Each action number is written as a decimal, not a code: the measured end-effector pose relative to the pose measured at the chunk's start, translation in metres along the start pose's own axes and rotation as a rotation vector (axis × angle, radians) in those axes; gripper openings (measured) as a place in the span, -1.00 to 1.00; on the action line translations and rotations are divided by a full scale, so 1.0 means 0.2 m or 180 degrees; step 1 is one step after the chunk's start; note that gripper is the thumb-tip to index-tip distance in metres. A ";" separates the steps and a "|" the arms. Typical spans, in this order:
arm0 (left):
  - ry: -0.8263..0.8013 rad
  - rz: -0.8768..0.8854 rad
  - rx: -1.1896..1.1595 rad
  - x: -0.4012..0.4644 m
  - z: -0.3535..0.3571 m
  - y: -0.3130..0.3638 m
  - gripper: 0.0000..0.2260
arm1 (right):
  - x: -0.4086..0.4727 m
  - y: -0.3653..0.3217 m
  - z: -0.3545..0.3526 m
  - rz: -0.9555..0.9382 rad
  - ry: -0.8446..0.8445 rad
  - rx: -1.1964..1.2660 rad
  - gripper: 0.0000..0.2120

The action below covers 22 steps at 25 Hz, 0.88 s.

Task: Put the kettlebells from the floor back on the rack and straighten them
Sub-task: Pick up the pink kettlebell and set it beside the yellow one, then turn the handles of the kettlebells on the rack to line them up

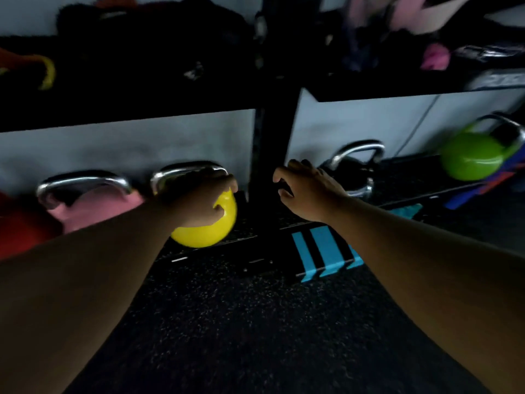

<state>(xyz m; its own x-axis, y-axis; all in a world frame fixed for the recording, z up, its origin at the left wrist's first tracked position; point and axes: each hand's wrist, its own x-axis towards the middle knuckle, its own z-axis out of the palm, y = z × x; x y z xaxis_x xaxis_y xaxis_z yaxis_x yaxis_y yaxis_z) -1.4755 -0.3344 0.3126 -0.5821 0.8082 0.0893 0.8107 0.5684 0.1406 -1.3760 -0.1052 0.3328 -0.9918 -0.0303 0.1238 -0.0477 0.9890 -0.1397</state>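
Care with the wrist mattered most here, I judged, since the left hand (203,199) was clamped over the top of the yellow kettlebell (208,223), fingers curled round its steel handle (170,173) and the thumb pressed against the ball. The kettlebell sat on the bottom shelf of the rack (272,132), just left of the black upright, with a pink kettlebell (93,209) close on its left and something red at the far left edge, too blurred to name. The whole picture was smeared, so I could not tell whether the yellow ball rested fully on the shelf or hung slightly above it.

The right hand (305,191) held nothing; its fingers were loosely curled and apart, hovering right of the upright and in front of a black kettlebell (355,172). A green kettlebell (474,155) stood well off to the right, tilted.

To do this step well, the hand should probably turn the yellow ball so its handle lines up with the pink one's, and slide it rather than lift and drop it. Pushing too far right would likely knock it against the upright. The free hand looked well placed to steady the ball or to square up the black kettlebell.
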 end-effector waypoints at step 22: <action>0.0107 -0.0220 -0.0063 1.45 0.43 0.70 -0.64 | 0.16 1.52 0.01 0.0878 -0.0185 -0.1080 -0.55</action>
<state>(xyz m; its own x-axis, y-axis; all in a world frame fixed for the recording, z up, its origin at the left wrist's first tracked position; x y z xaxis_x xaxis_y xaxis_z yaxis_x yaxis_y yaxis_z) -1.5257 -0.0076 0.2735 -0.6388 0.7613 0.1116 0.7672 0.6193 0.1670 -1.4227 0.1936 0.2918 -0.9675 0.2430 0.0702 0.2516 0.9524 0.1718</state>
